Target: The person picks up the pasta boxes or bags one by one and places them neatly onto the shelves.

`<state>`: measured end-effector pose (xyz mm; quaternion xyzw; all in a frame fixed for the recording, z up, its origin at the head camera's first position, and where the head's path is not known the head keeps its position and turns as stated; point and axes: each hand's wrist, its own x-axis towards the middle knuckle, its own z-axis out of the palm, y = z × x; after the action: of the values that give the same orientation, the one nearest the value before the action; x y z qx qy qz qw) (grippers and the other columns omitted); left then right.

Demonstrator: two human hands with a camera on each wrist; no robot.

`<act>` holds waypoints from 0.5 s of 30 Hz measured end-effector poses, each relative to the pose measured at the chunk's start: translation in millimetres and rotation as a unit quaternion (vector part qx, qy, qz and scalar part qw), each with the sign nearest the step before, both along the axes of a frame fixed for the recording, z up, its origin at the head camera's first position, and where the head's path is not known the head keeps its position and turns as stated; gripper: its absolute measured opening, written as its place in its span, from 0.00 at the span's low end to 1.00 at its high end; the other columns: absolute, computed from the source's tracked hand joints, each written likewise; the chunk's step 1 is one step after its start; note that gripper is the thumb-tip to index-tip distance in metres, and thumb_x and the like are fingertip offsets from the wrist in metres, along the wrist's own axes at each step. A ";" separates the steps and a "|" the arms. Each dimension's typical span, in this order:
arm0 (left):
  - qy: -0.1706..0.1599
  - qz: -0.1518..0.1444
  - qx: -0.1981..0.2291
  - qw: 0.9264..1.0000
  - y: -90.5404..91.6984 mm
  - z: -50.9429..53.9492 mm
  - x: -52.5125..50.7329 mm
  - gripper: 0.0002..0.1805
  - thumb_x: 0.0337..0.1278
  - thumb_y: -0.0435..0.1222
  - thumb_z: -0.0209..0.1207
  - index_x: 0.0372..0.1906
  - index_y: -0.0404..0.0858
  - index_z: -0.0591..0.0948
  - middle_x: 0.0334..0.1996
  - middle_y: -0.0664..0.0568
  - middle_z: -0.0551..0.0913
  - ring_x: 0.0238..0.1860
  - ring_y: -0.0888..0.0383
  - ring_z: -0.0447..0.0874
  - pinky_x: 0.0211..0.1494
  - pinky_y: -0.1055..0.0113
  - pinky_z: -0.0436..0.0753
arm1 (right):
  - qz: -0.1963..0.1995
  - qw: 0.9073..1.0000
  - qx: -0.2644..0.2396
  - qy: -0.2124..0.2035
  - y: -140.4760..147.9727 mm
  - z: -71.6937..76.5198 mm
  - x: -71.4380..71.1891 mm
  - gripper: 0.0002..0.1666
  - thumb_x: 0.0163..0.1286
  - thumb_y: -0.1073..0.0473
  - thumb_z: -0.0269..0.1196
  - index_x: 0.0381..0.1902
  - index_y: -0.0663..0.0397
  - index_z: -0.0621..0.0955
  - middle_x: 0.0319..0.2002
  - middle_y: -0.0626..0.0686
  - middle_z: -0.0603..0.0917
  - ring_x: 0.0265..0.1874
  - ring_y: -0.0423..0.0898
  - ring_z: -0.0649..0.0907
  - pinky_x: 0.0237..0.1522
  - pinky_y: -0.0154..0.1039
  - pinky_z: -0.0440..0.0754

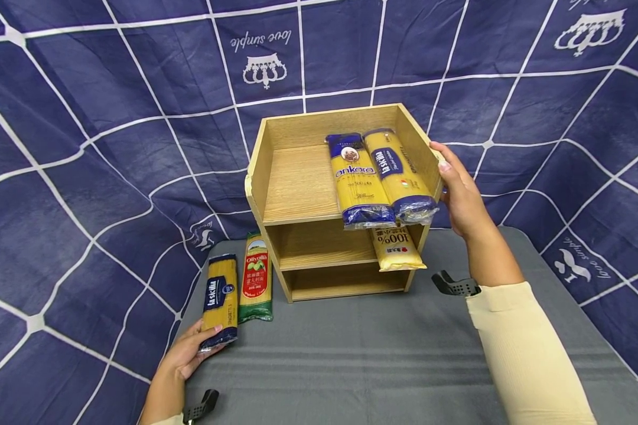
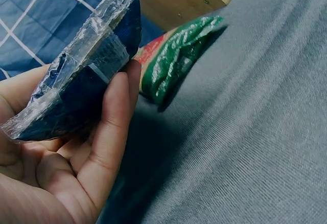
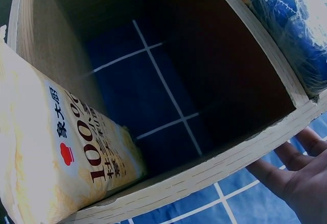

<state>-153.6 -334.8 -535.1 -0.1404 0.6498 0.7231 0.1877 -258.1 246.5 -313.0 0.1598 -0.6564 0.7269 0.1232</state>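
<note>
Your left hand (image 1: 191, 349) pinches the near end of a La Sicilia spaghetti pack (image 1: 223, 298); an Olivolla pasta pack (image 1: 255, 280) lies between it and the three-tier wooden shelf (image 1: 298, 183). On top, toward your right hand (image 1: 461, 198), Ankara (image 1: 360, 183) and second La Sicilia (image 1: 399, 174) packs overhang; a nudge could tip them. Below juts a yellow 100% pack (image 1: 397, 251). Your right hand, fingers loosely extended, touches the shelf's side, apparently grasping nothing.

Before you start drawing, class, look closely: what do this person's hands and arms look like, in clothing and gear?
Both the left hand and the right hand are ungloved. The right sleeve is plain cream; only a pale edge of the left one shows. Each wrist carries a black, hook-shaped piece. No cables are visible.
</note>
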 end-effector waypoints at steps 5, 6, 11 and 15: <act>0.011 0.003 0.007 1.000 2.5 8.4 0.7 0.16 0.74 0.35 0.55 0.59 0.54 0.72 0.43 0.62 0.86 0.46 0.62 0.86 0.52 0.62 0.85 | 0.001 1.000 -0.005 0.002 0.3 -0.2 0.1 0.29 0.79 0.45 0.48 0.75 0.36 0.67 0.67 0.49 0.67 0.59 0.47 0.73 0.51 0.38 0.76; 0.013 0.003 0.009 1.000 3.2 10.3 1.1 0.15 0.73 0.34 0.55 0.57 0.55 0.72 0.42 0.62 0.86 0.46 0.62 0.86 0.52 0.63 0.84 | 0.001 1.000 -0.006 0.002 0.3 -0.2 0.2 0.29 0.79 0.45 0.48 0.75 0.36 0.67 0.67 0.49 0.67 0.59 0.47 0.73 0.51 0.38 0.76; 0.021 0.006 0.007 1.000 7.3 19.4 5.1 0.16 0.73 0.35 0.55 0.59 0.54 0.71 0.42 0.63 0.86 0.46 0.63 0.86 0.50 0.64 0.84 | 0.001 1.000 -0.002 0.002 0.0 -0.1 0.9 0.29 0.79 0.45 0.47 0.75 0.36 0.67 0.67 0.49 0.67 0.59 0.47 0.73 0.52 0.39 0.75; 0.034 -0.002 0.006 0.999 10.5 25.9 7.5 0.15 0.74 0.35 0.54 0.58 0.54 0.72 0.42 0.62 0.87 0.45 0.63 0.86 0.49 0.64 0.84 | 0.003 1.000 -0.003 0.003 -0.2 -0.1 0.7 0.29 0.79 0.46 0.47 0.75 0.37 0.67 0.67 0.49 0.67 0.59 0.47 0.73 0.52 0.39 0.75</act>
<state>-146.1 -324.3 -509.2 -0.1135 0.6517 0.7308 0.1681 -257.3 246.3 -313.1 0.1633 -0.6531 0.7291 0.1231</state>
